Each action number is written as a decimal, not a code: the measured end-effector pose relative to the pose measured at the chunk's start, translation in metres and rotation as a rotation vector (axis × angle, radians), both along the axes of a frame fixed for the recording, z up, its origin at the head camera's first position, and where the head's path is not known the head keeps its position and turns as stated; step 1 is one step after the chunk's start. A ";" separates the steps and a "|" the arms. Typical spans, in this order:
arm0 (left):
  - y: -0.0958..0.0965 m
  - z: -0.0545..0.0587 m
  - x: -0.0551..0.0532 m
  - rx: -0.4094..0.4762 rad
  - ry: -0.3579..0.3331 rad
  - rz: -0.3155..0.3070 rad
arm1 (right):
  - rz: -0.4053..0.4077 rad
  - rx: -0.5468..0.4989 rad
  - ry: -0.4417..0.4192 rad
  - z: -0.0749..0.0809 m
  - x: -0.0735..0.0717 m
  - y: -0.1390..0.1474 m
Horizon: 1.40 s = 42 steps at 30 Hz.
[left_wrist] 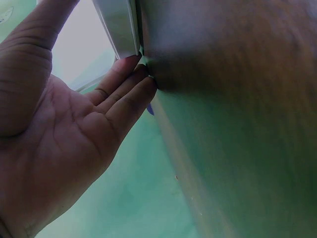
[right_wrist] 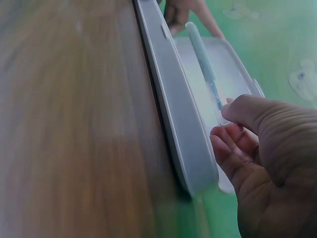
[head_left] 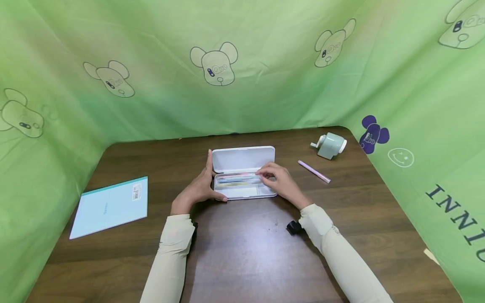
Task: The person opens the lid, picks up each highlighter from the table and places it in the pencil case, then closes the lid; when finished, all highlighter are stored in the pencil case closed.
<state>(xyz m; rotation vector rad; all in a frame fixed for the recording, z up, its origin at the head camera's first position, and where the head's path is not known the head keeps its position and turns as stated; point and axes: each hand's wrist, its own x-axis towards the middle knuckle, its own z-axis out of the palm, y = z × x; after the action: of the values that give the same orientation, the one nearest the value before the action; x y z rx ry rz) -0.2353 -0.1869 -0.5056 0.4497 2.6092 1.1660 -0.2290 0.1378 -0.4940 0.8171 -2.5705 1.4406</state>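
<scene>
A white pencil case (head_left: 242,192) lies open on the table, its lid (head_left: 244,159) tilted up at the back. Several pens, with pink, blue and yellow among their colours, lie in its long compartment. My right hand (head_left: 279,181) is over the case's right end. Between thumb and fingers it pinches the end of a light blue pen (right_wrist: 202,54), which rises above the case's edge in the right wrist view. At the case's left end is my left hand (head_left: 198,187), fingers extended and thumb along the front corner. In the left wrist view its fingertips (left_wrist: 131,59) touch the case.
To the right lies a pink pen (head_left: 313,171) on the wooden table (head_left: 235,252). Behind it stands a grey-green crank pencil sharpener (head_left: 330,145). A light blue notebook (head_left: 111,208) is at the far left. Green printed cloth (head_left: 159,105) hangs around the table.
</scene>
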 end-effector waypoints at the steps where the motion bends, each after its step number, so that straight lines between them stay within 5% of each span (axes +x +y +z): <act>1: 0.000 -0.001 0.000 0.004 0.014 -0.015 | 0.007 0.006 0.006 0.000 0.000 -0.003; 3: -0.003 -0.017 -0.008 0.016 0.029 -0.020 | 0.024 0.027 0.012 0.001 -0.001 -0.009; 7: 0.004 0.006 0.004 0.002 0.029 -0.053 | 0.037 0.091 0.022 0.003 -0.001 -0.014; 14: 0.004 -0.004 -0.003 -0.011 0.035 -0.026 | -0.034 0.088 0.042 0.004 0.002 0.002; 21: 0.013 0.043 0.018 -0.025 -0.015 -0.036 | -0.148 0.102 0.055 0.005 0.006 0.043; 25: 0.014 0.049 0.022 -0.051 -0.018 -0.031 | -0.240 0.114 0.075 0.004 0.010 0.072; 32: 0.013 0.043 0.021 -0.029 -0.021 -0.031 | -0.368 0.097 0.082 0.002 0.020 0.130; 40: 0.000 0.008 0.004 -0.021 0.053 -0.038 | -0.449 0.174 -0.018 0.007 0.036 0.173; 42: 0.001 0.008 0.004 -0.023 0.051 -0.039 | -0.441 0.203 -0.036 0.008 0.037 0.175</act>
<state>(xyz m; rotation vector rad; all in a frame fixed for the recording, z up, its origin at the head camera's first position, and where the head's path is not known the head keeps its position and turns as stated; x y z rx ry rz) -0.2309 -0.1860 -0.4974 0.5297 2.6415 1.1249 -0.1918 0.3132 -0.4859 0.2116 -2.7214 1.0861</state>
